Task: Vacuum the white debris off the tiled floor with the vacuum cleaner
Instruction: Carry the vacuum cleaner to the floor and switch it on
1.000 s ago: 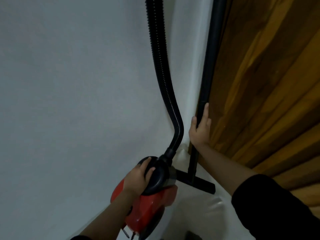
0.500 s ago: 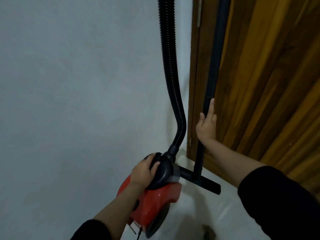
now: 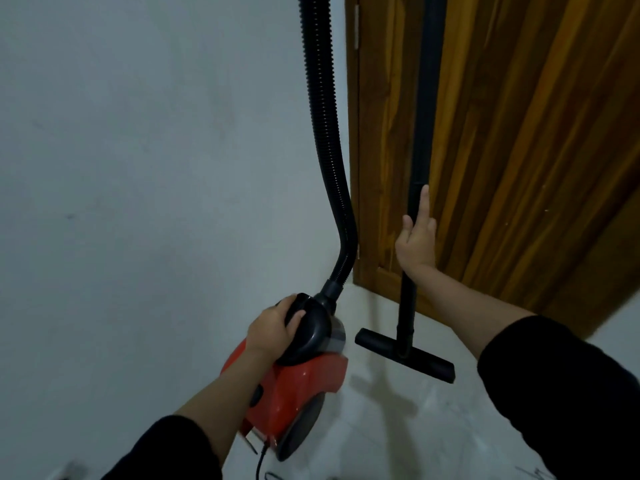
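Beside one wooden door (image 3: 519, 133), left hand (image 3: 273, 329) grips one vacuum cleaner (image 3: 294, 386); right hand (image 3: 417, 240) (index straight) wraps its wand (image 3: 420, 133).

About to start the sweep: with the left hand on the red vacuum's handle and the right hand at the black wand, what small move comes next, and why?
Probably curl the right hand fully round the wand: one finger lies straight up the tube, and the floor nozzle stands beside the wooden door. With the left hand gripping the vacuum cleaner handle, a firmer hold would let the nozzle swing onto open floor.
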Tool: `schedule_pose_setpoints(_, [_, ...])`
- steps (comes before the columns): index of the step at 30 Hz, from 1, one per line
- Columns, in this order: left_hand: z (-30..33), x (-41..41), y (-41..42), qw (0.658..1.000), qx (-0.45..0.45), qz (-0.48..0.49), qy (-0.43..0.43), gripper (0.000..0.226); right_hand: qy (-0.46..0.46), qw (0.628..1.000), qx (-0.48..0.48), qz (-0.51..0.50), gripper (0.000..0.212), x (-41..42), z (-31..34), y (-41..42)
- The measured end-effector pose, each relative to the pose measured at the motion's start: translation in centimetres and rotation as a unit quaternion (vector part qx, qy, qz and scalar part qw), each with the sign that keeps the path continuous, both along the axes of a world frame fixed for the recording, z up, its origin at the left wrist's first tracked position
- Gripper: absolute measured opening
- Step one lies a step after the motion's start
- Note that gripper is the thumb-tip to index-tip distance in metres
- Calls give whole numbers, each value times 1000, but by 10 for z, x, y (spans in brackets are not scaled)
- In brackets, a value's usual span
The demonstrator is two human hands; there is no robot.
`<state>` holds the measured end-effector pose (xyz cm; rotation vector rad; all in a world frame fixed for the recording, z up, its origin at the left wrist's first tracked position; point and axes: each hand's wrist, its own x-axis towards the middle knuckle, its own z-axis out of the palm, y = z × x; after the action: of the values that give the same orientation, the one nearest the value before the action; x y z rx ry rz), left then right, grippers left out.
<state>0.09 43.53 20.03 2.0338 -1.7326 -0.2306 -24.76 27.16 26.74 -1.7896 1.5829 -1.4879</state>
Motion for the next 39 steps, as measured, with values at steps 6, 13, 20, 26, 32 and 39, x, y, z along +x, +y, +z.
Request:
schedule_pose_setpoints(6, [-2,-38,95,1000,7,-7,-11,46,-2,1000,-22,4,57,-53,-7,105])
schedule_pose_setpoints(13, [-7,-74,188,998,45,-45,-8,53,10,999,-36,5,55,-92,-7,205])
schedule_pose_setpoints(20, [-12,-85,256,996,48,-69,9,51,7,999,-26,-23,59,-117,-12,285])
schedule_pose_setpoints(26, [-4,-70,337,997,9,-71,9,46,-4,997,-58,-43,58,-109,-5,374])
schedule_pose_setpoints(32, [-2,-42,445,995,8,-101,-10,45,-15,994,-84,-69,56,-81,-18,487])
schedule_pose_setpoints(39, [-22,-25,546,988,75,-129,-45,48,-18,997,-33,-67,57,-72,-32,600])
